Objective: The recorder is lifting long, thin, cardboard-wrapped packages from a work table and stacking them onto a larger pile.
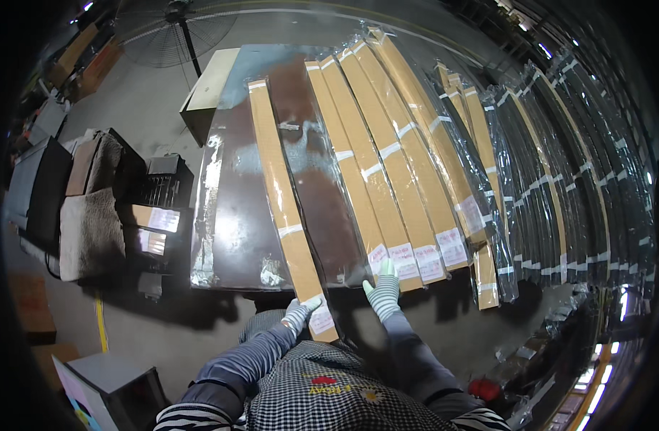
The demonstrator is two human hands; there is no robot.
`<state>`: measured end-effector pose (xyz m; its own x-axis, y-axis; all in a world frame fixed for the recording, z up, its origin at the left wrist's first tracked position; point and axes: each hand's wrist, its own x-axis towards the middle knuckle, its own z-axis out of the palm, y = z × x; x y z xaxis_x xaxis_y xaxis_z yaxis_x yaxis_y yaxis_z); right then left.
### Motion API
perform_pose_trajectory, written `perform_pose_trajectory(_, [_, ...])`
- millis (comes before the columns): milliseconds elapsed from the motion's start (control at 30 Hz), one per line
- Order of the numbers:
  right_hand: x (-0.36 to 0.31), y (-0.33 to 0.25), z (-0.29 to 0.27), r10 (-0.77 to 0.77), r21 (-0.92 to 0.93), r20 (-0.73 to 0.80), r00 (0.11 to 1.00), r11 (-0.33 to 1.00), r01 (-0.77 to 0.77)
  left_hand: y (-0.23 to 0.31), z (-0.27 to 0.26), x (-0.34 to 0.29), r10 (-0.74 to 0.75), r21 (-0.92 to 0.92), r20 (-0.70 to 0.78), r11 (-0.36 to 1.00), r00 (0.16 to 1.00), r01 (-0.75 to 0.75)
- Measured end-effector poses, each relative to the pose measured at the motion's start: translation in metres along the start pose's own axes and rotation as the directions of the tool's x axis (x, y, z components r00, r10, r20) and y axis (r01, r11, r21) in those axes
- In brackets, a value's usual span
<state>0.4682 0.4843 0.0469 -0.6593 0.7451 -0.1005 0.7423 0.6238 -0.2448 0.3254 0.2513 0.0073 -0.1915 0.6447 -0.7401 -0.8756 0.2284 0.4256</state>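
Note:
My left hand [299,314], in a striped glove with pale fingertips, grips the near end of a long narrow cardboard package [275,179]. The package is wrapped in clear film and banded with white tape; its labelled end juts past the table's front edge, and its far end lies on the tabletop. My right hand [383,289], gloved alike, is at the labelled near end of a similar package [351,165], fingers stretched and thumb apart. Several more such packages [394,144] lie side by side to its right.
The dark, worn table [240,237] has scuffed patches. Film-wrapped dark strips [559,179] are lined up on the right. A standing fan [178,29] is beyond the table, a cushioned seat [92,223] to the left, and a box-like stand [117,381] at the lower left.

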Motion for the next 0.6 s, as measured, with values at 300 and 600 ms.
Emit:
perform_pose_trajectory(300, [0.051, -0.065, 0.002, 0.154, 0.022, 0.25, 0.956, 0.986, -0.165, 0.034, 0.017, -0.06, 0.042, -0.102, 0.047, 0.994, 0.998, -0.037])
perform_pose_trajectory(600, [-0.053, -0.032, -0.01, -0.188, 0.056, 0.294, 0.937, 0.982, 0.18, -0.081, -0.028, 0.041, -0.001, 0.542, 0.166, 0.835, 0.986, -0.091])
